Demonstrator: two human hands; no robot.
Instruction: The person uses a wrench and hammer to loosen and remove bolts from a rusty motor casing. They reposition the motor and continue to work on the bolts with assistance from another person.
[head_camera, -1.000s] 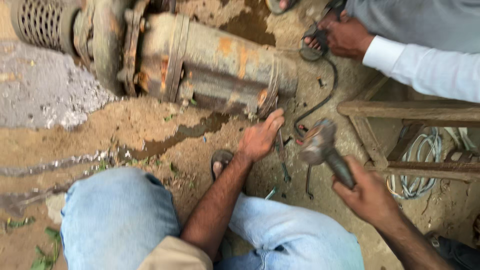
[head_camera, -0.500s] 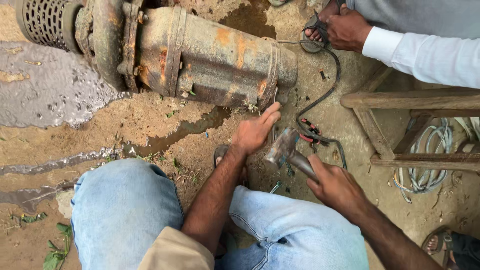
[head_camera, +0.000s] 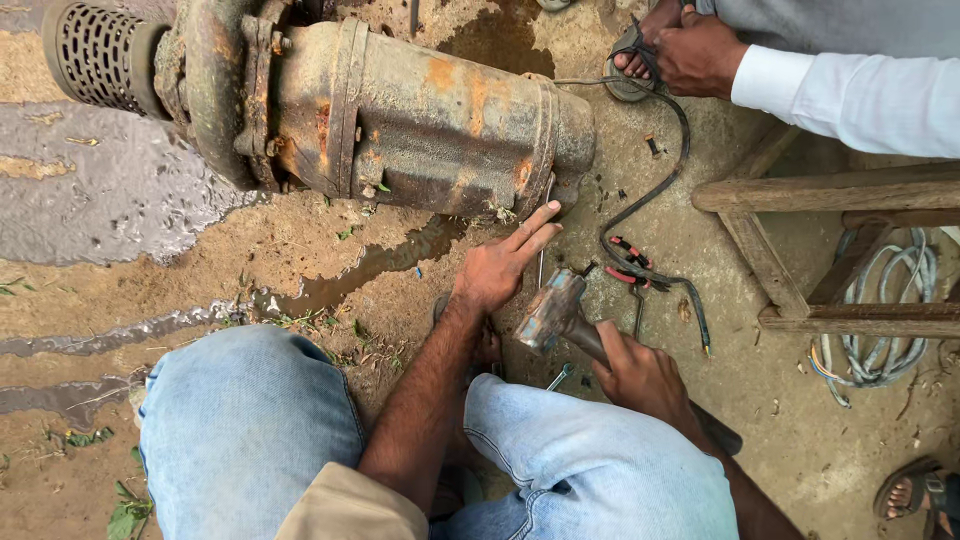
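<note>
Soft, even daylight, prob overcast; no hard shadows, only faint ones under the pump (head_camera: 400, 110) and stool (head_camera: 800, 250). Wet ground (head_camera: 90, 190) top left gives a dull grey sheen, no blown glare. White sleeve (head_camera: 850, 95) bright but w/ detail. Focus sharp across the frame; hammer (head_camera: 550, 310) head slightly soft. Mild wide-angle stretch at edges, jeans (head_camera: 240, 430) bulge near the bottom.

No packages, labels, signs or screens were observed anywhere in the head view at this inspection.
</note>
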